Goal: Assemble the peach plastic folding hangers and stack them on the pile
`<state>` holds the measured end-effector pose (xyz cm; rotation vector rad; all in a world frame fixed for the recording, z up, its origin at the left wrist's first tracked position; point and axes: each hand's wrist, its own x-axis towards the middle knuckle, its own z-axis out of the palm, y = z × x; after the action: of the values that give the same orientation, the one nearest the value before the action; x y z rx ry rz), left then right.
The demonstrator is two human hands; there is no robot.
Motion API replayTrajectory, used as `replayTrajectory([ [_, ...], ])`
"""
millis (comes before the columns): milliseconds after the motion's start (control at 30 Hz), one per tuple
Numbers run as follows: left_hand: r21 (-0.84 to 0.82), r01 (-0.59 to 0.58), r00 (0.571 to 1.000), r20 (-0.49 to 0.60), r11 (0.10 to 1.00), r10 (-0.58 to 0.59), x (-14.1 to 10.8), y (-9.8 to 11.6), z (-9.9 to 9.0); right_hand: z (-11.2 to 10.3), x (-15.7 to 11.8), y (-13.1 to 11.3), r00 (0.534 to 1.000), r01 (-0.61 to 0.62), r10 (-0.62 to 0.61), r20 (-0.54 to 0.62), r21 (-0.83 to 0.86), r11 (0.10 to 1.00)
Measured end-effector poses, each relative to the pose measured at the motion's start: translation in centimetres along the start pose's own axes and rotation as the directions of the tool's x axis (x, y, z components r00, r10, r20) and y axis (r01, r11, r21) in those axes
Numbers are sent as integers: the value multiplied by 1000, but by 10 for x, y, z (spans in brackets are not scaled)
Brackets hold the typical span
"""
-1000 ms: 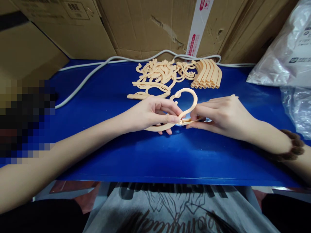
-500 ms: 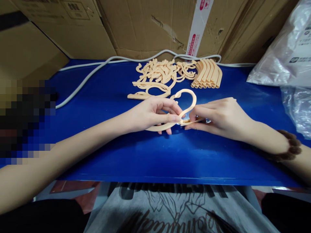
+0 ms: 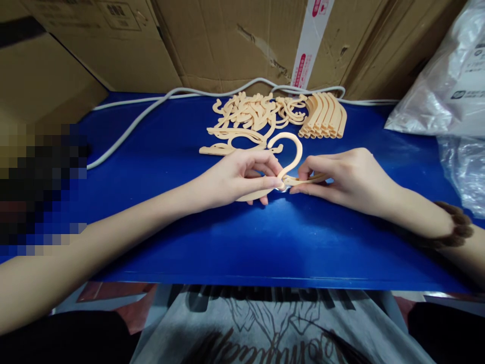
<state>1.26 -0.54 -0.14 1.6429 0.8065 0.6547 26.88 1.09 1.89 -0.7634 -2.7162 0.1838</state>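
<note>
Cream, matt plastic, probably moulded. Hook piece stands up from the left hand, its bend arching toward the far side, base caught between thumb and fingertips. A curved strip shows below the same hand, running off to the left; its hold is partly hidden.

Right hand: thumb and forefinger pinch a slim arm piece, long axis roughly left to right, its left end at the hook's base, just right of the left fingertips. Touching or joined there: cannot tell. Both hands about equally near this meeting point, above the blue table, smooth, with a glossy sheen.

Far side: tangled heap of curved pieces, rounded ends; to its right, a neat stack of bent arms, open-ended, channel-like. Behind, smooth pale cable and scuffed cardboard. Far right, crinkled clear plastic bag.
</note>
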Motion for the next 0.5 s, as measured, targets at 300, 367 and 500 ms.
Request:
replayTrajectory([
  [300, -37, 23, 985, -170, 999, -29, 1, 3, 7, -2, -1, 5, 1000, -12, 13, 27, -20, 1000],
  [367, -35, 26, 984, -174, 999, -32, 1, 3, 6, -3, -1, 3, 1000, -13, 13, 2, -55, 998],
  [500, -27, 30, 993, -115, 999, -33, 0, 5, 6, -5, -2, -1, 1000, -3, 0, -30, -109, 994],
])
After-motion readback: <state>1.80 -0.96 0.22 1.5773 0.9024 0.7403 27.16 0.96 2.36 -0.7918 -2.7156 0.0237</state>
